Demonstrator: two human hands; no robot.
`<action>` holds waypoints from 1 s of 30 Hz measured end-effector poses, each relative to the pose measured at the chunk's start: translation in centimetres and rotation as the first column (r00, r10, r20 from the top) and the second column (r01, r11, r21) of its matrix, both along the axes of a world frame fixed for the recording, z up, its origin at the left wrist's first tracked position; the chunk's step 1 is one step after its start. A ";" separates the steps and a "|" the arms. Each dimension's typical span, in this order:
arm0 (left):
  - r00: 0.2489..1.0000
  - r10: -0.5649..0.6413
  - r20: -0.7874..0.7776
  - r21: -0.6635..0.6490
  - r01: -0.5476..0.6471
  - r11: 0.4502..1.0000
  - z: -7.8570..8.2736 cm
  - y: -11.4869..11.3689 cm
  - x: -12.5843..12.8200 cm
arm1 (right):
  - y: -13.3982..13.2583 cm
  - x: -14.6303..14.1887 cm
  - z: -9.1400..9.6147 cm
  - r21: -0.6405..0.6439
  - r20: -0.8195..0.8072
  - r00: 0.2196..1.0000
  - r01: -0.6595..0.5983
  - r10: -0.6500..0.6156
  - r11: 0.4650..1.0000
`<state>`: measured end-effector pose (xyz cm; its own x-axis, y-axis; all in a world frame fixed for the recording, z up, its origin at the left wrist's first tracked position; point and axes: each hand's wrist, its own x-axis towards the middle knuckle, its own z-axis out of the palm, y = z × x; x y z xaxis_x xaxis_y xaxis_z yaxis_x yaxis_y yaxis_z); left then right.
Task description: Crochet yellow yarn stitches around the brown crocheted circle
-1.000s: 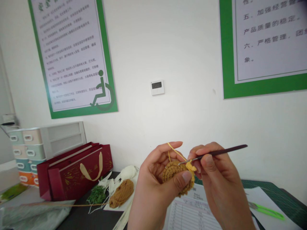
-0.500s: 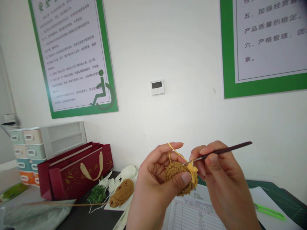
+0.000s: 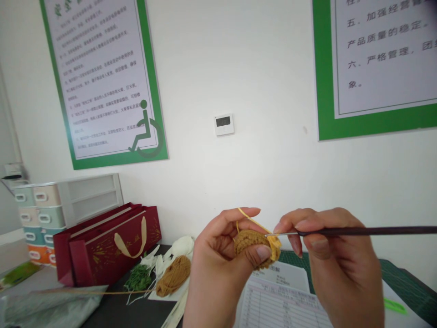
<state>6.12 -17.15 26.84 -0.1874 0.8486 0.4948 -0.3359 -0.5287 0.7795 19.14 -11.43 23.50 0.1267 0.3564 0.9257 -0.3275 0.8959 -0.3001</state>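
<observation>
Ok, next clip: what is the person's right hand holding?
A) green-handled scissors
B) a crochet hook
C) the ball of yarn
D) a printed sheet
B: the right hand pinches a slim, dark-handled crochet hook, its tip at the crocheted round in the left hand.

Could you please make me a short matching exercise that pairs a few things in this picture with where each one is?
Things:
1. Crochet hook
2. Round crocheted piece
3. Skein of golden-brown yarn
4. Red gift bag

Places:
A. Gripped by the left hand
B. Lying on the dark table
C. Standing upright near the wall
D. Pinched in the right hand

Pairs: 1-D, 2-A, 3-B, 4-C
</observation>
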 end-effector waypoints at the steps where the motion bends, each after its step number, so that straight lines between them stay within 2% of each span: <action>1: 1.000 0.010 0.007 0.002 -0.010 1.000 0.0 0.0 0.1 | -0.1 0.0 0.0 0.017 -0.001 1.000 0.024 -0.024 1.000; 6: 0.997 0.082 0.011 0.006 -0.082 0.997 -0.2 0.1 0.5 | -0.4 -0.2 0.1 0.051 -0.065 0.994 0.089 -0.086 0.995; 10: 0.992 0.126 0.017 0.005 -0.126 0.992 -0.1 -0.1 0.7 | -0.5 -0.1 0.2 0.065 -0.043 0.994 0.102 -0.099 0.993; 24: 0.988 0.152 0.005 0.014 -0.152 0.988 -0.4 0.0 0.7 | -0.8 0.5 0.5 0.192 0.027 0.980 0.189 -0.197 0.963; 27: 0.985 0.173 0.003 0.035 -0.173 0.984 -0.3 0.0 0.9 | -0.9 0.8 0.5 0.307 0.034 0.955 0.270 -0.294 0.913; 30: 0.977 0.213 -0.004 0.031 -0.212 0.977 -0.3 -0.2 1.2 | -1.2 0.5 0.2 0.435 0.020 0.875 0.428 -0.483 0.792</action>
